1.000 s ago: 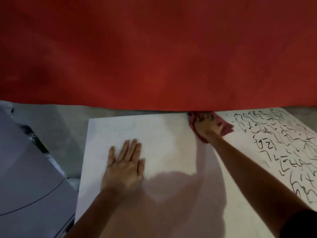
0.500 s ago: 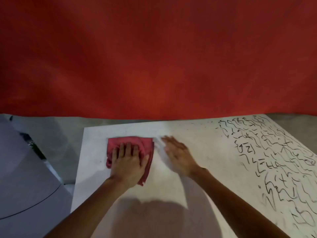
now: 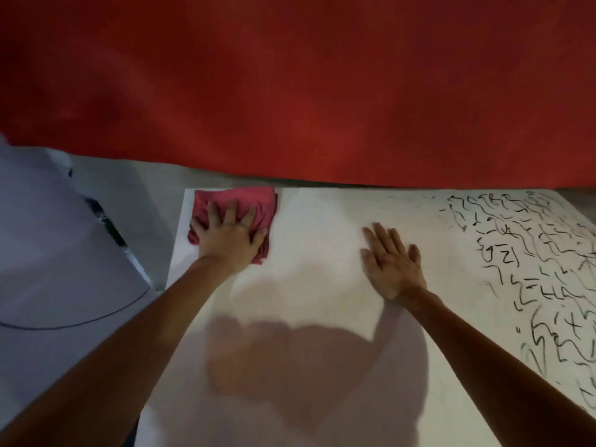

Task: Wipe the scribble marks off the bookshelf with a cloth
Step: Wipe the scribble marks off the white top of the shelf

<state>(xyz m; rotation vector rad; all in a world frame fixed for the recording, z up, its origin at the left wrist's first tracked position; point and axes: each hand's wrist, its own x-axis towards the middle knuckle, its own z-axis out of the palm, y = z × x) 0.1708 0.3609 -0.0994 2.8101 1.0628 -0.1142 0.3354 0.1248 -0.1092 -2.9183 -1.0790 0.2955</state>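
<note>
Pink cloth under our spread-fingered left hand wipes the white bookshelf panel, straight-fingered right hand bracing; black scribble marks at right should follow.

**One head-worn view, looking forward and down**

The wide-angle camera sits close above the near part of the white bookshelf panel, which fills most of the lower half of the frame. It faces the panel's far edge, where a red backdrop fills the upper half. The far-left corner shows, and the right edge runs out of frame.
</note>
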